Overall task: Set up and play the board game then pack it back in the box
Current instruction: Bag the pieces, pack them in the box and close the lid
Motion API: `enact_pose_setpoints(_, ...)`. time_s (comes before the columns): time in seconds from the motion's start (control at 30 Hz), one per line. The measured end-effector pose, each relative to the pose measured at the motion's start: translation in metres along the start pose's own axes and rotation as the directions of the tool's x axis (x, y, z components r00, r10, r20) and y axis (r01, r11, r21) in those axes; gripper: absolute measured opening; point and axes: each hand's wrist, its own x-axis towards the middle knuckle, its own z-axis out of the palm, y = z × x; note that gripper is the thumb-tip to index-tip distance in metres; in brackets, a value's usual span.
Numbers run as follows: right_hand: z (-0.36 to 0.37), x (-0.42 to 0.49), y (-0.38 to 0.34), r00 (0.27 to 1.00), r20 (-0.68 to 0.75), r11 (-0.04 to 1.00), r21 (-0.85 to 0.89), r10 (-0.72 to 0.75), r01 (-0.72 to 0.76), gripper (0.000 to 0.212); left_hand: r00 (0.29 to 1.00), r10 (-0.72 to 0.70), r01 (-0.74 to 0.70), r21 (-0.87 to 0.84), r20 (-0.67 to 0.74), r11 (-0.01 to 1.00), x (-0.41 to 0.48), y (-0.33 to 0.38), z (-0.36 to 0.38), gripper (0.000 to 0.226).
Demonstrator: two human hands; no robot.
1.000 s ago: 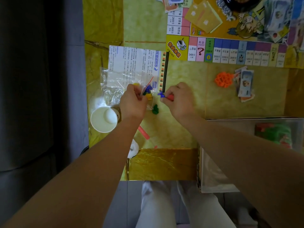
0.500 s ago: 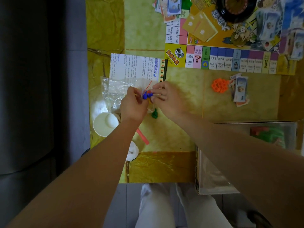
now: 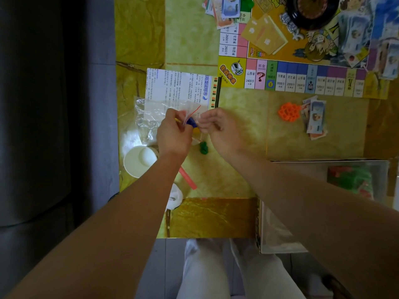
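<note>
Yellow-green bench point(image 3: 254, 117), game board point(image 3: 280, 78) at far edge. Left hand point(image 3: 172, 132) and right hand point(image 3: 220, 128) pinch zip bag point(image 3: 191, 113) mouth, blue pawn point(image 3: 191, 122) lodged between them. Green pawn point(image 3: 203, 147) loose just beside. Best: hold mouth wide, seat pawn fully, then bag green one.

A yellow-green marbled tabletop point(image 3: 239, 134) bears a colourful printed game board point(image 3: 302, 79), a white instruction sheet point(image 3: 179, 86) just left of the board's near corner, and an orange plastic lattice cluster point(image 3: 288, 112) and stacked paper banknotes point(image 3: 317, 117) near its front edge.
</note>
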Motion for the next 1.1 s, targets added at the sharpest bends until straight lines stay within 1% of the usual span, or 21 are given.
enact_pose_setpoints(0.07,-0.007,0.0,0.003,0.99,-0.132,0.971,-0.239,-0.049,0.016,0.014,1.0,-0.006,0.007,0.03,-0.027,1.0,0.002,0.0,-0.002,0.016)
enact_pose_setpoints(0.1,-0.012,0.0,0.008,0.989,-0.14,0.929,-0.371,-0.055,-0.001,0.013,0.999,-0.008,0.01,0.043,-0.034,0.999,0.003,0.0,-0.002,0.016)
enact_pose_setpoints(0.17,-0.017,-0.002,0.017,0.996,-0.066,0.802,-0.592,0.054,-0.082,0.013,0.999,-0.015,0.017,0.06,-0.041,0.998,0.004,0.0,-0.001,0.016)
enact_pose_setpoints(0.2,-0.016,-0.004,0.021,0.991,-0.028,0.72,-0.684,0.13,-0.114,0.022,0.999,-0.016,0.018,0.068,-0.042,0.998,0.004,0.0,0.0,0.016)
enact_pose_setpoints(0.27,-0.007,-0.008,0.03,0.985,0.011,0.587,-0.804,0.171,-0.092,0.04,0.999,-0.017,0.02,0.073,-0.042,0.997,0.004,-0.002,0.003,0.015)
enact_pose_setpoints(0.3,-0.001,-0.008,0.032,0.991,0.026,0.539,-0.841,0.13,-0.049,0.041,0.999,-0.018,0.02,0.063,-0.041,0.998,0.004,-0.003,0.005,0.015)
enact_pose_setpoints(0.37,0.008,-0.007,0.032,0.998,0.057,0.46,-0.887,0.037,0.034,0.031,0.999,-0.012,0.014,0.049,-0.039,0.999,0.004,-0.006,0.006,0.015)
enact_pose_setpoints(0.4,0.008,-0.007,0.031,0.997,0.068,0.457,-0.888,0.021,0.051,0.028,0.999,-0.007,0.009,0.052,-0.039,0.999,0.004,-0.006,0.006,0.015)
enact_pose_setpoints(0.43,0.007,-0.006,0.032,0.997,0.075,0.482,-0.875,0.032,0.05,0.025,0.999,-0.001,0.003,0.06,-0.04,0.998,0.004,-0.007,0.005,0.015)
enact_pose_setpoints(0.5,-0.001,-0.006,0.032,0.996,0.054,0.58,-0.814,0.066,0.006,0.023,0.999,0.0,0.003,0.087,-0.04,0.996,0.002,-0.006,0.005,0.015)
enact_pose_setpoints(0.57,-0.008,-0.004,0.029,0.997,-0.061,0.698,-0.712,0.046,-0.076,0.021,0.999,0.0,0.003,0.096,-0.04,0.995,0.001,-0.004,0.005,0.016)
enact_pose_setpoints(0.63,-0.011,0.001,0.022,0.984,-0.162,0.875,-0.464,0.072,-0.14,0.021,0.999,-0.008,0.012,0.098,-0.035,0.995,-0.001,-0.002,0.005,0.016)
enact_pose_setpoints(0.7,-0.008,0.007,0.007,0.989,-0.096,0.96,-0.246,0.11,-0.131,0.018,0.999,-0.005,0.008,0.11,-0.034,0.994,-0.001,0.0,0.005,0.015)
enact_pose_setpoints(0.77,-0.003,0.009,-0.008,0.99,0.066,0.981,-0.154,0.126,-0.115,0.013,0.999,0.014,-0.009,0.122,-0.035,0.992,-0.002,0.006,0.003,0.016)
enact_pose_setpoints(0.83,-0.001,0.01,-0.019,0.976,0.184,0.985,-0.144,0.119,-0.093,0.014,0.999,0.03,-0.025,0.124,-0.033,0.992,-0.003,0.015,0.001,0.017)
enact_pose_setpoints(0.87,-0.002,0.01,-0.022,0.98,0.173,0.986,-0.152,0.096,-0.07,0.017,0.999,0.031,-0.027,0.115,-0.034,0.993,-0.004,0.017,0.0,0.016)
enact_pose_setpoints(0.93,-0.006,0.007,-0.027,0.998,0.041,0.985,-0.166,0.054,-0.046,0.021,0.998,0.023,-0.019,0.076,-0.052,0.997,-0.005,0.022,-0.004,0.014)
enact_pose_setpoints(1.0,-0.011,0.003,-0.029,0.992,-0.098,0.978,-0.185,0.081,-0.098,0.024,0.998,0.02,-0.019,0.021,-0.067,1.0,-0.009,0.029,-0.007,0.012)
enact_pose_setpoints(1.03,-0.014,0.002,-0.031,0.984,-0.143,0.968,-0.211,0.108,-0.137,0.031,0.997,0.028,-0.028,-0.006,-0.067,1.0,-0.011,0.033,-0.01,0.013)
enact_pose_setpoints(1.07,-0.016,0.001,-0.034,0.975,-0.158,0.951,-0.243,0.154,-0.189,0.039,0.998,0.036,-0.038,-0.036,-0.059,0.999,-0.014,0.039,-0.012,0.015)
enact_pose_setpoints(1.1,-0.02,0.0,-0.036,0.969,-0.147,0.927,-0.295,0.197,-0.233,0.04,0.998,0.047,-0.05,-0.074,-0.043,0.996,-0.018,0.046,-0.014,0.018)
